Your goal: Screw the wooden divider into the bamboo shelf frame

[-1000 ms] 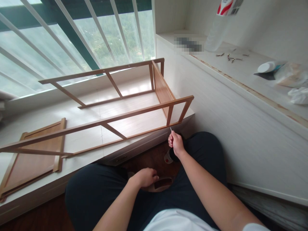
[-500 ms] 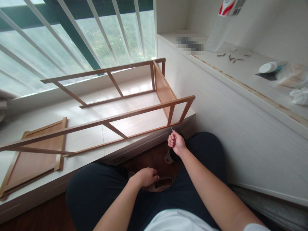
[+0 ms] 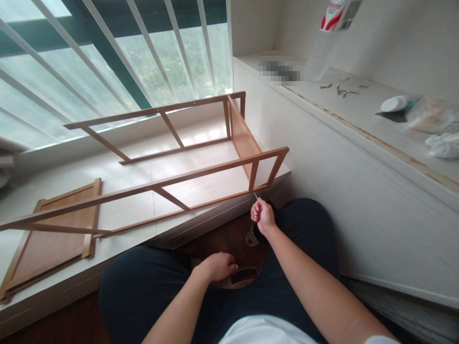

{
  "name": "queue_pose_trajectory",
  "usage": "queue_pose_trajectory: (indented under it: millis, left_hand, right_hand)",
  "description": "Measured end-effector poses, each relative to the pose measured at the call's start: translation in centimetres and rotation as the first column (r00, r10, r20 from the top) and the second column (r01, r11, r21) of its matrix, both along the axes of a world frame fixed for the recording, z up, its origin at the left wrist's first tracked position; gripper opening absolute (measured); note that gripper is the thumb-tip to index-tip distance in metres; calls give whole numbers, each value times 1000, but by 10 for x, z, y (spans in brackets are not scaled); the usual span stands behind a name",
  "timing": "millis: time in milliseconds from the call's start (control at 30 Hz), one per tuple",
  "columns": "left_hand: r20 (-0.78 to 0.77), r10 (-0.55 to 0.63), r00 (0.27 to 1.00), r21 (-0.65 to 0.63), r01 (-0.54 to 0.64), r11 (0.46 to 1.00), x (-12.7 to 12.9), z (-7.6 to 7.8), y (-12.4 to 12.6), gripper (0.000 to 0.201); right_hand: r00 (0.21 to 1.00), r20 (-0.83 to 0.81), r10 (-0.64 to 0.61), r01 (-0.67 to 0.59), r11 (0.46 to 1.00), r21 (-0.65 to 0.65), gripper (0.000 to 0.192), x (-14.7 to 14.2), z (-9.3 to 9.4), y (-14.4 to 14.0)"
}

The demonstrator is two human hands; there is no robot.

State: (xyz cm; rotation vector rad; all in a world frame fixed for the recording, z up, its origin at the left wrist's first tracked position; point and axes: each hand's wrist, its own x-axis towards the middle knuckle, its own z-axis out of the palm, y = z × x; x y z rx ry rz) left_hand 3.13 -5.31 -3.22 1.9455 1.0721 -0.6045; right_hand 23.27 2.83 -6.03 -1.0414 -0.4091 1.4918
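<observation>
My right hand (image 3: 263,216) is closed around a thin silver hex key (image 3: 256,195); most of it is hidden in the fist. Its exposed shaft meets the lower rail of the wooden frame (image 3: 201,169), near the right-hand crosspiece. This near side piece is joined at its right end to an upright wooden panel (image 3: 244,131), which also meets the matching far side frame (image 3: 179,106). Over my lap, my left hand (image 3: 219,265) hangs loosely with fingers slightly bent and nothing visible in it.
A second framed wooden panel (image 3: 53,234) lies on the white window ledge (image 3: 172,196), partly under the near frame. On the right shelf (image 3: 373,112) are several screws (image 3: 342,91), a clear bottle (image 3: 321,52), a white-capped container (image 3: 392,103) and plastic bags (image 3: 433,114). A barred window stands behind.
The view has tilted slightly, so everything sits a little lower. My right hand stays at the same joint with the hex key, its fist turned slightly. My left hand has not visibly moved.
</observation>
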Motion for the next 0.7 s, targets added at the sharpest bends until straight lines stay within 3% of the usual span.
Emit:
queue_pose_trajectory:
  millis: [133,267,533,700]
  left_hand:
    - [-3,6,1000,5,-6,1000,0,0,0,41]
    - [-6,6,1000,5,-6,1000,-1,-1,-1,42]
    - [-1,16,1000,28,-16,999,-3,1,-4,40]
    - [115,86,990,108,-99,989,-2,9,-2,33]
  right_hand:
    - [999,41,-26,25,1000,18,40,-1,0,-1]
    - [997,-54,52,-51,999,18,41,1,1,-4]
    - [973,-214,82,-97,994,-59,39,3,1,-4]
    - [977,-214,22,-30,999,-36,38,-1,-1,-6]
